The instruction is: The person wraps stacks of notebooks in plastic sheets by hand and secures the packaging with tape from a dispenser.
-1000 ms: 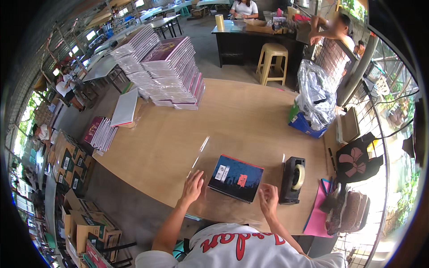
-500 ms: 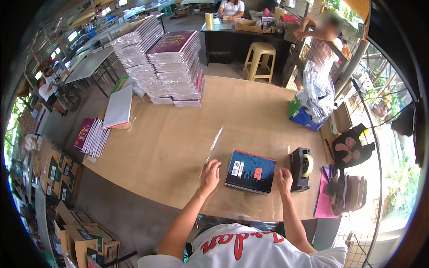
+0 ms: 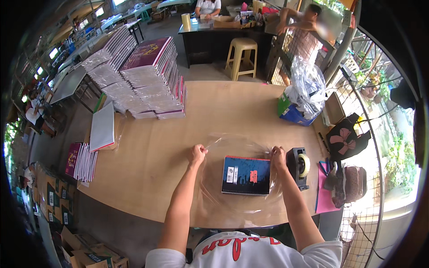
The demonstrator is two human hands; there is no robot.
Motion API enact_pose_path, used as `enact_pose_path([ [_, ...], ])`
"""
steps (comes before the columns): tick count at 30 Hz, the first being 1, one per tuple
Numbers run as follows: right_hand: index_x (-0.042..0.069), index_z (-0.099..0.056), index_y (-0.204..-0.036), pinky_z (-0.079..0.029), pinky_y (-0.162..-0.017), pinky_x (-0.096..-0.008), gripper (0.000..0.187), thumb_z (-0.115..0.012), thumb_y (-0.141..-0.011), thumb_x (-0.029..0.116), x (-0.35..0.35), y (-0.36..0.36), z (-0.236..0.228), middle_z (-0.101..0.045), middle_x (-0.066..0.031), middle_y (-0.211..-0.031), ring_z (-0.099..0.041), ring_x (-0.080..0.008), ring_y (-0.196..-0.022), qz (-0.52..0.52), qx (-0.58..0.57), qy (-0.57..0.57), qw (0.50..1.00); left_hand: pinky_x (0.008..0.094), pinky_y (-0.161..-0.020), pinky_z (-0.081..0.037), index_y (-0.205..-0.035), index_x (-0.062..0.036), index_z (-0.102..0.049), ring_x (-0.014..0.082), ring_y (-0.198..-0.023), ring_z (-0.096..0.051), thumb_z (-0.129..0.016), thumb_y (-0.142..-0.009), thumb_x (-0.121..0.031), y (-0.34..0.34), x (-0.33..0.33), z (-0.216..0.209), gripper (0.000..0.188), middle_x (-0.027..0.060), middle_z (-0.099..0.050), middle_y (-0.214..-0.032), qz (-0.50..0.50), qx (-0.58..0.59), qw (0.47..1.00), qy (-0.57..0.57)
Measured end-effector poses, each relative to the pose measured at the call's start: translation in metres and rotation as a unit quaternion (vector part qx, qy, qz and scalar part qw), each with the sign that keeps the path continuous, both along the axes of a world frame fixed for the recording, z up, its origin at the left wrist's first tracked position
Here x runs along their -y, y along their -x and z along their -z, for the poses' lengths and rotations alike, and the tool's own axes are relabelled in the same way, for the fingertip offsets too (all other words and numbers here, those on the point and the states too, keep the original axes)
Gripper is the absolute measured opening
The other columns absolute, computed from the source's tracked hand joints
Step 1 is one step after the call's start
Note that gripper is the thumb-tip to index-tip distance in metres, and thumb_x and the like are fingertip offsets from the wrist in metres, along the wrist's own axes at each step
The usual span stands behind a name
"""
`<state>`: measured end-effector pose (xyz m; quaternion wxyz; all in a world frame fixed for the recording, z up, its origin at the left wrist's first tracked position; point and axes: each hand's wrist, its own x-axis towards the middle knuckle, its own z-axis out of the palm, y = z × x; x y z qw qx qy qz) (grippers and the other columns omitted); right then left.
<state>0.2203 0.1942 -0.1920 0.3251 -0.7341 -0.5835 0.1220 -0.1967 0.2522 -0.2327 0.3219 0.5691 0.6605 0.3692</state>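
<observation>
A dark blue spiral notebook (image 3: 246, 183) with a pale label and red lettering lies on the wooden table before me. Around it spreads a clear plastic sheet (image 3: 212, 196), its glossy edges curling up. To the notebook's left, my left hand (image 3: 199, 154) pinches the sheet's far left edge. At the notebook's upper right corner, my right hand (image 3: 278, 157) is closed on the sheet's other side, close to a black tape dispenser (image 3: 297, 169). How much of the sheet runs beneath the notebook is hard to see.
Tall stacks of plastic-wrapped maroon books (image 3: 147, 85) stand at the far left. A blue and green box of crumpled plastic (image 3: 304, 96) sits at the far right. Pink paper (image 3: 325, 192), pens and a black bag (image 3: 347, 138) lie right. Two people are beyond the table.
Both hands have moved up and away from me and now grip the clear sheet, which has been raised and spread around the notebook. Earlier the hands rested beside the notebook.
</observation>
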Motion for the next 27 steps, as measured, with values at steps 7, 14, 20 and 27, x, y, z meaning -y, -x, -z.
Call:
enact_pose_path([
  [7, 0.009, -0.066, -0.097, -0.052, -0.074, -0.0462, 0.025, -0.071, -0.073, 0.005, -0.049, 0.002, -0.024, -0.059, -0.0201, -0.095, -0.063, -0.0393, -0.087, 0.026, 0.033, 0.04, 0.998, 0.0429, -0.067, -0.051, -0.084, -0.0083, -0.069, 0.028, -0.073, -0.066, -0.077, -0.077, -0.017, -0.008, -0.037, -0.065, 0.014, 0.0071, -0.068, -0.075, 0.001, -0.147, 0.989, 0.03],
  [14, 0.003, -0.065, -0.104, -0.051, -0.067, -0.0357, 0.033, -0.072, -0.087, 0.031, 0.041, -0.001, -0.041, -0.065, -0.0117, -0.089, -0.064, -0.0233, -0.075, 0.041, -0.132, 0.082, 0.987, 0.0417, -0.07, -0.051, -0.106, -0.0034, -0.063, 0.0307, -0.082, -0.064, -0.06, -0.095, -0.02, -0.043, 0.075, -0.101, 0.021, 0.013, -0.066, -0.094, -0.044, -0.003, 0.999, -0.018],
  [20, -0.003, -0.067, -0.087, -0.049, -0.067, -0.0355, 0.057, -0.056, -0.095, 0.052, 0.077, 0.023, -0.024, -0.061, -0.0111, -0.069, -0.057, -0.0149, -0.071, 0.027, -0.216, 0.253, 0.943, 0.0496, -0.069, -0.049, -0.087, 0.0029, -0.064, 0.0429, -0.077, -0.062, -0.049, -0.099, -0.041, -0.078, 0.133, -0.051, 0.048, 0.026, -0.063, -0.078, 0.068, -0.017, 0.994, 0.085],
  [27, -0.002, -0.065, -0.076, -0.046, -0.057, -0.0335, 0.059, -0.058, -0.094, 0.055, 0.061, 0.029, -0.024, -0.055, -0.0058, -0.061, -0.054, -0.013, -0.062, 0.047, -0.231, 0.259, 0.937, 0.0522, -0.071, -0.051, -0.087, 0.0009, -0.068, 0.0451, -0.08, -0.066, -0.047, -0.097, -0.047, -0.091, 0.114, -0.08, 0.053, 0.0267, -0.068, -0.082, 0.046, -0.036, 0.989, 0.135],
])
